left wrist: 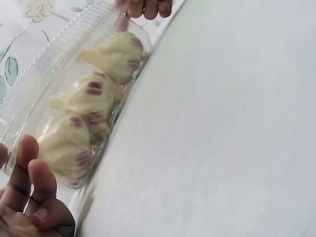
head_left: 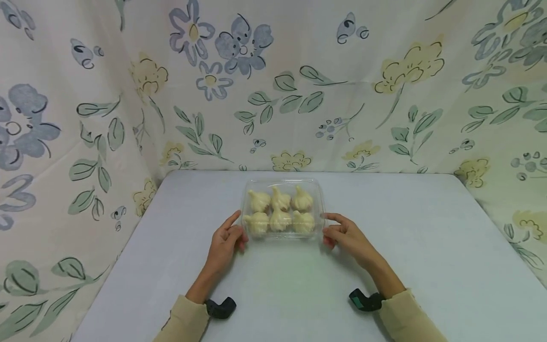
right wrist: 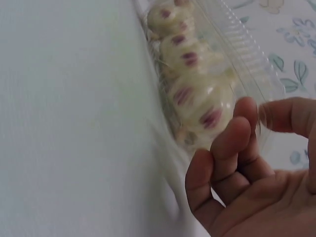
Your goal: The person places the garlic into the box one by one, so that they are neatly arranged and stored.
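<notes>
A clear plastic clamshell box [head_left: 282, 236] with its lid over it stands toward the table's far edge. Inside, in two rows, sit several pale garlic bulbs [head_left: 280, 220]; purplish patches show on the garlic bulbs [left wrist: 94, 91] in the left wrist view. My left hand [head_left: 225, 242] holds the box's left end, fingertips right at its wall. At the opposite end my right hand [head_left: 348, 239] pinches the box's edge between thumb and finger, and its other fingers curl beside the wall. In the right wrist view the fingers [right wrist: 229, 140] overlap the near corner.
A white tabletop [head_left: 282, 294] spreads out around the box. Floral curtain cloth [head_left: 299, 95] hangs behind the table and along both sides. Dark wrist-worn devices sit at both cuffs, the left device [head_left: 221, 308] and the right device [head_left: 366, 300].
</notes>
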Available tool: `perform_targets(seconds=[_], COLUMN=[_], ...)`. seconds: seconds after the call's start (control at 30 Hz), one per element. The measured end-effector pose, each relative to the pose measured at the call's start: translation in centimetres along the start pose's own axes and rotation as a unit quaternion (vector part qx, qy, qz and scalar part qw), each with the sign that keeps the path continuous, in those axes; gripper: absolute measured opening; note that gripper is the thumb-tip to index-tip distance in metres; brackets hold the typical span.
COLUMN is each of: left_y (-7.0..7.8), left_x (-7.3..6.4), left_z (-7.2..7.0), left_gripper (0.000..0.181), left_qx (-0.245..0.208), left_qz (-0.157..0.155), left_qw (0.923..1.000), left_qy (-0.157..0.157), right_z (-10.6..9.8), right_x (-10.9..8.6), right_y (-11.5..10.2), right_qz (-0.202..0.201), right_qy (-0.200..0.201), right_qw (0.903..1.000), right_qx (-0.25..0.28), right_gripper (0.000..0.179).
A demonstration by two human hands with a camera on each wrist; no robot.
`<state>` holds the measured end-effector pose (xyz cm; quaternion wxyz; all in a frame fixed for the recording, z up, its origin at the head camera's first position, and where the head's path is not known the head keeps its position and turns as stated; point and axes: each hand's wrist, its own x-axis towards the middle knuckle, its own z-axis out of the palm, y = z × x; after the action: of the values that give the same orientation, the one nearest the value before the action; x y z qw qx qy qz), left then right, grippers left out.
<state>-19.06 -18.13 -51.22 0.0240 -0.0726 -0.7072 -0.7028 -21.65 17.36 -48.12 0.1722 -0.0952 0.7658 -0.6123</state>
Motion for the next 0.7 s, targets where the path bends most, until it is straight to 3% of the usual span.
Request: perform_targets(seconds=[0.27,0.5,0.7], left_y=[0.3,0.6,0.7], left_x=[0.0,0.0,-0.1], left_z=[1.1,1.8,2.4], left_gripper=[0.034,0.010,0.007], left_qx=[-0.038,-0.051,-0.094], left_qz=[-0.057,-0.092,-0.114], left_qw=[0.9949,0.9823,0.9711], left_qy=[0.074,0.155,0.188], right_z=[1.4,2.4,3.3], right_x=[-0.1,-0.2,-0.3], right_y=[-0.7,-0.9,-1.1], right_qz=[0.040,0.070,0.057], right_qy=[0.072,0.154,0.189], right_qw=[0.9959,0.9847,0.9785], right_qx=[0.038,0.042,0.059], right_gripper=[0.041,0.028,0.031])
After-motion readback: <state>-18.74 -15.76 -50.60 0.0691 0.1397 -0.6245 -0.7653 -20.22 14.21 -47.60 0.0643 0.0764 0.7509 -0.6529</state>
